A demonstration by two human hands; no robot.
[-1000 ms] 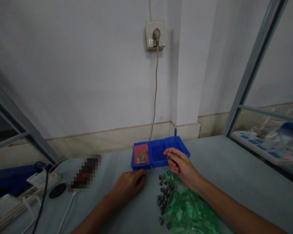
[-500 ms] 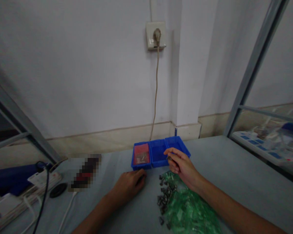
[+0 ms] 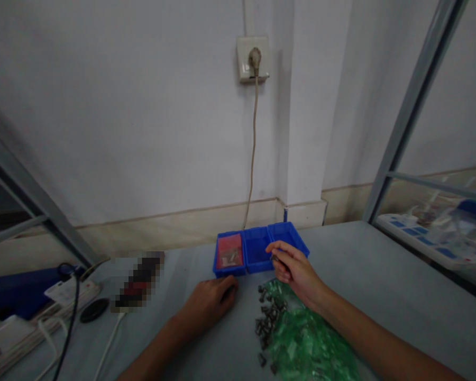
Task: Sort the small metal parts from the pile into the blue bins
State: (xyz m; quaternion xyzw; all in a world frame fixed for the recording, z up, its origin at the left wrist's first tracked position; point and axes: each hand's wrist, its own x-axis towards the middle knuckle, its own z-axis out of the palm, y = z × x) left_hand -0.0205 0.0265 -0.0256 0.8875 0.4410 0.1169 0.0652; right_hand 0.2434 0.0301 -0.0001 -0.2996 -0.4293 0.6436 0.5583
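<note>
Grey metal pieces (image 3: pixel 266 321) lie loose beside the green bag (image 3: pixel 313 346); snagging the bag could scatter them. Our right hand (image 3: pixel 296 270) pinches one small piece (image 3: pixel 275 258) near the front of the blue bins (image 3: pixel 257 251); slack fingertips could drop it. Our left hand (image 3: pixel 212 297) rests curled, contents hidden. We have table (image 3: pixel 375 264) room rightward.
</note>
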